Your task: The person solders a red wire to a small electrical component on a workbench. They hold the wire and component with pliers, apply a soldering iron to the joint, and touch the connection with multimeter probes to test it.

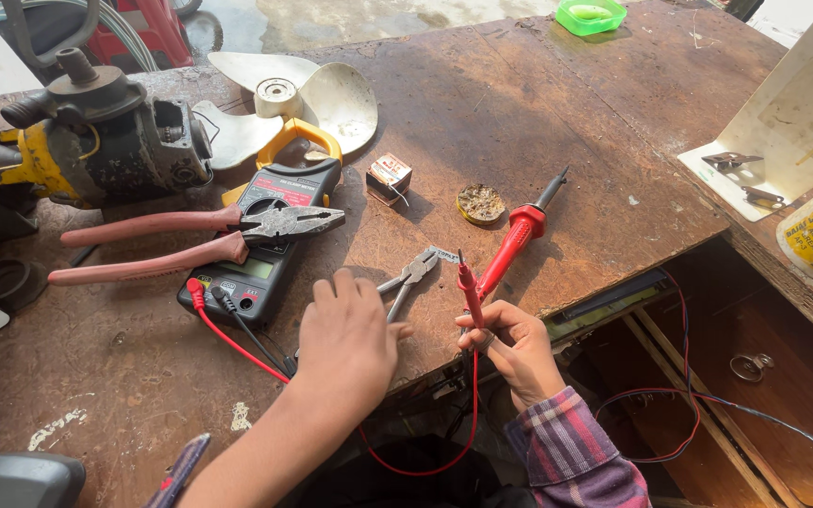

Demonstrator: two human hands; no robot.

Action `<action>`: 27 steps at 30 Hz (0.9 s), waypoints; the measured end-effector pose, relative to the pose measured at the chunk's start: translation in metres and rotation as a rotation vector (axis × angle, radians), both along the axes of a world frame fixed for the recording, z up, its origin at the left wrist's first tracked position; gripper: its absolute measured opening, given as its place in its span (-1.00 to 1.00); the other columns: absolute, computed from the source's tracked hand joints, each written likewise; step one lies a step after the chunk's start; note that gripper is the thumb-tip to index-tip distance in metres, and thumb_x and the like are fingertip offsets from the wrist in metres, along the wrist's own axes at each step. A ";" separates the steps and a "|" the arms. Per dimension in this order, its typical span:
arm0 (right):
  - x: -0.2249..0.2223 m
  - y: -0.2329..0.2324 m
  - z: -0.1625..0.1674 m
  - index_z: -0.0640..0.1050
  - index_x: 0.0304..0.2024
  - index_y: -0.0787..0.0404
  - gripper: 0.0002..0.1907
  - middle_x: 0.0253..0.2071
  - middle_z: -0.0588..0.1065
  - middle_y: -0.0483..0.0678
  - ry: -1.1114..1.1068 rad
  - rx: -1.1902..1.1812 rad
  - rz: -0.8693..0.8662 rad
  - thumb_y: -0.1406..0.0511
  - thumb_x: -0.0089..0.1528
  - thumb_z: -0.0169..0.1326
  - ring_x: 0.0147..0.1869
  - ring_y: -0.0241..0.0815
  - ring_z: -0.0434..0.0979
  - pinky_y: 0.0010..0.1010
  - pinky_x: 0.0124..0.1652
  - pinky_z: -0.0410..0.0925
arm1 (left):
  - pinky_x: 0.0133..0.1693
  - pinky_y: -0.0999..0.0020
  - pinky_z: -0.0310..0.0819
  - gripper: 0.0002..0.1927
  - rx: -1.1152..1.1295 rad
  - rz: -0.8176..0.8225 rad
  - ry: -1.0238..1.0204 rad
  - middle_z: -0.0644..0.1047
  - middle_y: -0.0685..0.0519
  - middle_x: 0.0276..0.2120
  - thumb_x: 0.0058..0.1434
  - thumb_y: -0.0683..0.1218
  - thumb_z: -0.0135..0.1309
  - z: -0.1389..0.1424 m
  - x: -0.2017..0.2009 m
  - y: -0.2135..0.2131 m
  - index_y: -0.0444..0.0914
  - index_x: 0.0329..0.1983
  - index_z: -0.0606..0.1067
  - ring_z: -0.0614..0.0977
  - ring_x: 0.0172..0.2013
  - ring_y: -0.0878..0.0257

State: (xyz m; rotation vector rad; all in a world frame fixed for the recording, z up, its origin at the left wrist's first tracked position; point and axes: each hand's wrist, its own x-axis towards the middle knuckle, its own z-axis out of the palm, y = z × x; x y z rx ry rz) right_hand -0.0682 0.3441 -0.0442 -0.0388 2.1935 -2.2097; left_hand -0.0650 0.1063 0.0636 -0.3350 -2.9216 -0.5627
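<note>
Right hand (518, 350) is closed around the thin red multimeter probe (470, 290), fingers wrapped low on the shaft. Left hand (347, 341) lies palm down at the bench's near edge, fingers curled over something; can't tell what, or whether it's gripping. Small grey needle-nose pliers (410, 276) poke out just past its fingertips.

Around them, big to small: worn brown wooden workbench (482, 103); grimy yellow-and-black motor unit (96, 141) far left; white plastic fan blade (317, 94) behind; large pink-handled pliers (190, 240) lying across the black clamp multimeter with yellow jaw (265, 235); red-handled soldering iron (519, 235) just beside the probe; round tin of flux (480, 202); small box of solder wire (389, 176).

Bench edge steps back to the right of the right hand, with an open recess below holding red and blue wires (689, 414). Open bench surface beyond the soldering iron, toward the green tray (591, 15). Left side is crowded.

Probe stands near upright over the near edge, long axis running away from the person, tip up and far. Its red lead (237, 346) loops below the edge back to the meter.
</note>
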 end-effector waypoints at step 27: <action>0.000 0.006 -0.008 0.55 -0.27 0.28 -0.93 -0.29 0.58 -0.05 0.013 -0.035 -0.007 0.46 0.21 0.18 -0.21 -0.31 0.61 -0.43 -0.09 0.45 | -0.23 0.00 0.60 -0.70 0.088 -0.028 -0.145 0.48 -0.34 -0.19 0.13 -0.24 0.06 0.005 0.000 0.003 -0.45 -0.09 0.33 0.66 -0.25 -0.28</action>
